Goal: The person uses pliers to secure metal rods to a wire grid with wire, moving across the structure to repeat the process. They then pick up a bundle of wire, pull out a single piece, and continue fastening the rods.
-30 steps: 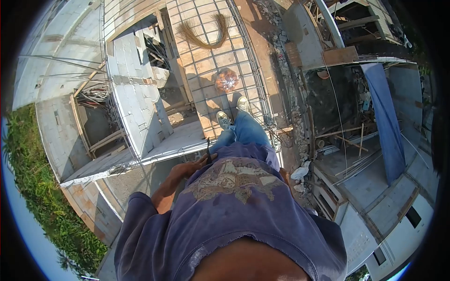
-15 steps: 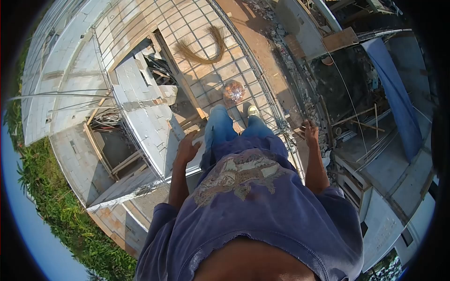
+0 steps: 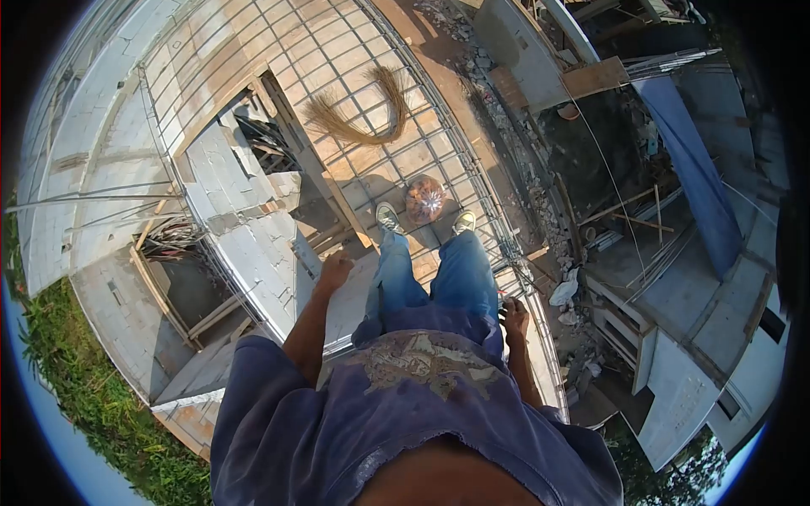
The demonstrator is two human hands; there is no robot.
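Observation:
My left hand (image 3: 337,269) hangs out to my left with its fingers curled in; nothing shows in it. On my other side, beside my thigh, my right hand (image 3: 514,320) has its fingers slightly bent and apart, holding nothing visible. Neither hand touches the things on the deck. Just ahead of my shoes sits a round, shiny clear plastic bag (image 3: 424,201) with orange-brown contents that I cannot make out. Farther forward, a U-shaped bundle of thin tan strands, like tie wire (image 3: 369,135), lies on the rebar grid (image 3: 325,51).
Left of my legs is an opening in the deck, edged by a wooden plank (image 3: 350,209). White block walls (image 3: 245,261) stand beyond it. Rebar runs along the deck's right edge, with rubble (image 3: 540,181) below. A blue tarp (image 3: 688,169) hangs at right.
My view has shifted, and both shoes now show behind the bag. My left hand has curled its fingers. My right hand has come down closer to my thigh.

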